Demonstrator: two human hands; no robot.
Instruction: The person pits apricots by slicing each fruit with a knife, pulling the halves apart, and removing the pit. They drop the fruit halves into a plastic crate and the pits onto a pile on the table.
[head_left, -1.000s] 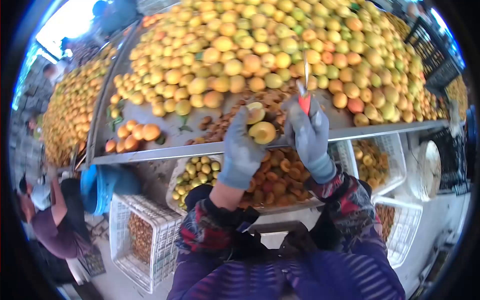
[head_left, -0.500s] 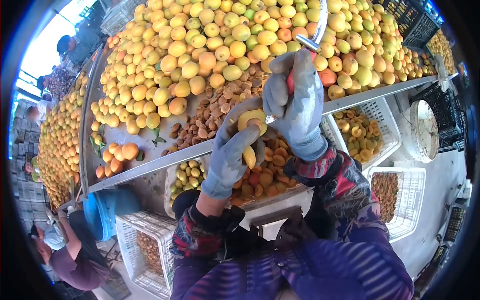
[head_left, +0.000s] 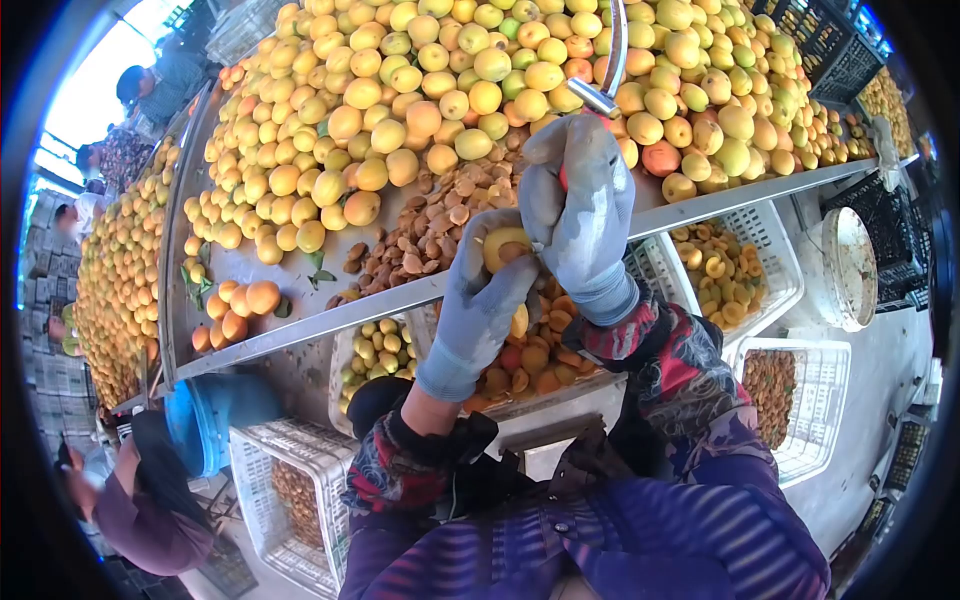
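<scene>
My left hand [head_left: 472,312], in a grey glove, is closed round a cut apricot [head_left: 507,250] whose brown pit shows in the flesh. A second yellow piece of fruit [head_left: 519,320] shows just below those fingers. My right hand [head_left: 582,205], gloved too, is wrapped round a red-handled tool with a curved metal strip [head_left: 616,48] and a short metal crosspiece rising from its top. The two hands meet at the apricot, and the tool's lower end is hidden. Behind them on the metal table [head_left: 305,322] lies a heap of brown apricot pits [head_left: 410,235].
Whole apricots [head_left: 400,110] are piled high at the back. Below the table edge stand crates of halved apricots [head_left: 720,265], a blue bucket [head_left: 215,420], a white bucket [head_left: 848,265] and white crates [head_left: 290,500] holding pits. Another person [head_left: 150,510] sits at lower left.
My right hand has shifted slightly left and down towards the apricot, and the tool's top has swung left. The blade tip below that hand has gone from sight.
</scene>
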